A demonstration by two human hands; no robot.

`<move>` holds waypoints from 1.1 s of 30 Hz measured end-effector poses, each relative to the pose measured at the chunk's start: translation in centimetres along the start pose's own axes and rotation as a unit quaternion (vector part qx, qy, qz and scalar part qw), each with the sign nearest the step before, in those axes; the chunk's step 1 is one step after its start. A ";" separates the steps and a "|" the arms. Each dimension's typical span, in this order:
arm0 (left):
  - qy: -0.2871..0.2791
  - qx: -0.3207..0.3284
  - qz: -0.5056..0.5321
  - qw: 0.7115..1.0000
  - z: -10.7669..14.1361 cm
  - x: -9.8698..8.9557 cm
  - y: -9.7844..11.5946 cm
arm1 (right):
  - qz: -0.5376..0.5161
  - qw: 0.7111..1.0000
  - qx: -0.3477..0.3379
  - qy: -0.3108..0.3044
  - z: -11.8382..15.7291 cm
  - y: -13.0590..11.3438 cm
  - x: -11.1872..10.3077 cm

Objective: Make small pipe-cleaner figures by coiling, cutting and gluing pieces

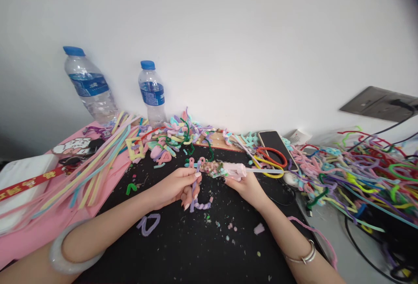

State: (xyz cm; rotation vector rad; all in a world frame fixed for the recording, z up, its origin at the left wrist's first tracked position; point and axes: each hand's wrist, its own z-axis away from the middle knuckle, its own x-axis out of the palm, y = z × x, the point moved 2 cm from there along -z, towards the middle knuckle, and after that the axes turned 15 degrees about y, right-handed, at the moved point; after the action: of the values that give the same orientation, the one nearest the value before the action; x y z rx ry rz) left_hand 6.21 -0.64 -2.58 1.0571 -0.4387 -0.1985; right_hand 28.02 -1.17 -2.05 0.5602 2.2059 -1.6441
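Note:
My left hand (174, 187) pinches a purple pipe cleaner (192, 204) between thumb and fingers; a twisted lilac piece (203, 206) hangs beside it. Wrapped around a pink hot glue gun (234, 170) is my right hand (248, 189). The gun's front is crusted with coloured fuzz and points left, close to the pipe cleaner. A pale glue stick (266, 171) juts out of its rear. Just beyond my left fingertips shows a pink pipe cleaner loop (192, 162). On the black mat (183, 253) lies a bent purple loop (150, 224), along with small scraps.
Loose pipe cleaners (352, 170) heap up on the right, beside a phone (274, 142) and coiled red and yellow rings (272, 155). Straight pastel stems (98, 162) lie on a pink sheet (114, 173) at left. Two water bottles (152, 94) stand against the wall.

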 end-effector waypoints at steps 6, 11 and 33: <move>-0.004 0.004 0.000 1.000 0.0 -0.1 -0.1 | 0.001 1.000 -0.009 0.019 0.0 0.2 0.0; -0.007 0.001 0.004 1.000 0.0 -0.1 0.0 | -0.001 1.000 -0.013 0.021 -0.1 0.2 0.0; -0.012 -0.005 -0.008 1.000 0.2 0.2 0.3 | -0.012 0.999 -0.007 0.038 0.0 0.1 0.0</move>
State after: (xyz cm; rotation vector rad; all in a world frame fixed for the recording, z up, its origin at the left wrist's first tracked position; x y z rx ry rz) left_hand 6.27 -0.75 -2.20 1.0495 -0.4516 -0.2271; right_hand 28.03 -1.09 -2.15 0.6044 2.2840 -1.6442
